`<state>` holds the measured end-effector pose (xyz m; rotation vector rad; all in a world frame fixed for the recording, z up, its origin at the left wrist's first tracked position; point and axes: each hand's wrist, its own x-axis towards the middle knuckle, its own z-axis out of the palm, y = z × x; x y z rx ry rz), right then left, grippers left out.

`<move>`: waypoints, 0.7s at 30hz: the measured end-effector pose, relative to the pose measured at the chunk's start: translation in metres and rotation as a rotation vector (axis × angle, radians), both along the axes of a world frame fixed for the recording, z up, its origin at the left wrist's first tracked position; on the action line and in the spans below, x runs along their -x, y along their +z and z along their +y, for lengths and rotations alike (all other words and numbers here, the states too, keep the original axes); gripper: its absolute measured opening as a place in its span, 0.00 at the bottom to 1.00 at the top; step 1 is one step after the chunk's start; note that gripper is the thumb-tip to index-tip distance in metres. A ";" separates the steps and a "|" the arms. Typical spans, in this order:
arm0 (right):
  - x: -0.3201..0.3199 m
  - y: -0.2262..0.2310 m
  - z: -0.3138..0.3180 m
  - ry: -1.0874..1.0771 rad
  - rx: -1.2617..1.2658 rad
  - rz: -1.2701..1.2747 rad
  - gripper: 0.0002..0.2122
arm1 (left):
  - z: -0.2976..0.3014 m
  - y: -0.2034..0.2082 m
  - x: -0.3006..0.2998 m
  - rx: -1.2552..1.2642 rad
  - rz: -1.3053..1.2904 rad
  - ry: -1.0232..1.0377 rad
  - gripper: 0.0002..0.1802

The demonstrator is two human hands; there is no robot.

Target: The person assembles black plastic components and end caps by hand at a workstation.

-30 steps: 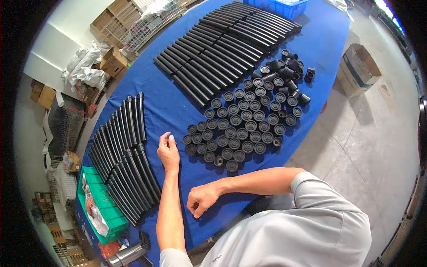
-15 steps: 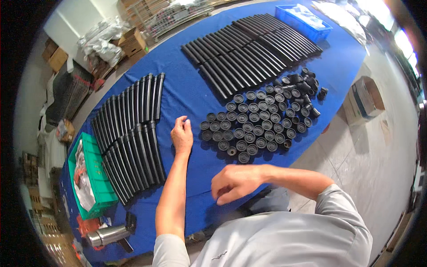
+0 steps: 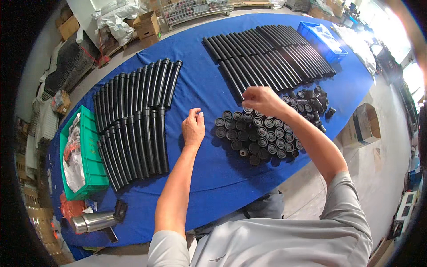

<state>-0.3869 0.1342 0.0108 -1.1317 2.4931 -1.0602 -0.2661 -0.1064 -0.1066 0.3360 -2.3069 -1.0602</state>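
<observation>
My left hand (image 3: pixel 193 127) hovers over the bare blue cloth between two groups of black tubes, fingers loosely bent, thumb a little apart, nothing visible in it. Left of it stand two rows of black tubes with collared ends (image 3: pixel 138 138), laid side by side. My right hand (image 3: pixel 264 101) reaches over the far edge of a cluster of round black caps (image 3: pixel 253 147), beside the near ends of straight black tubes (image 3: pixel 262 55). Its fingers bend downward; their tips and anything between them are hidden. Several caps lie under my right forearm.
A green crate (image 3: pixel 95 162) with plastic bags stands at the left edge of the blue-covered table (image 3: pixel 209 173). Near it lies a steel flask (image 3: pixel 95 221). A blue crate (image 3: pixel 340 55) sits at the far right, and a cardboard box (image 3: pixel 367 124) on the floor.
My right hand has swung forward from near my body to the far edge of the caps. My left hand stays over the cloth. The view has shifted slightly.
</observation>
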 end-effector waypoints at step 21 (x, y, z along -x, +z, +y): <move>0.149 -0.001 0.165 -1.048 0.889 -0.485 0.28 | -0.004 -0.001 -0.002 -0.013 -0.030 0.027 0.10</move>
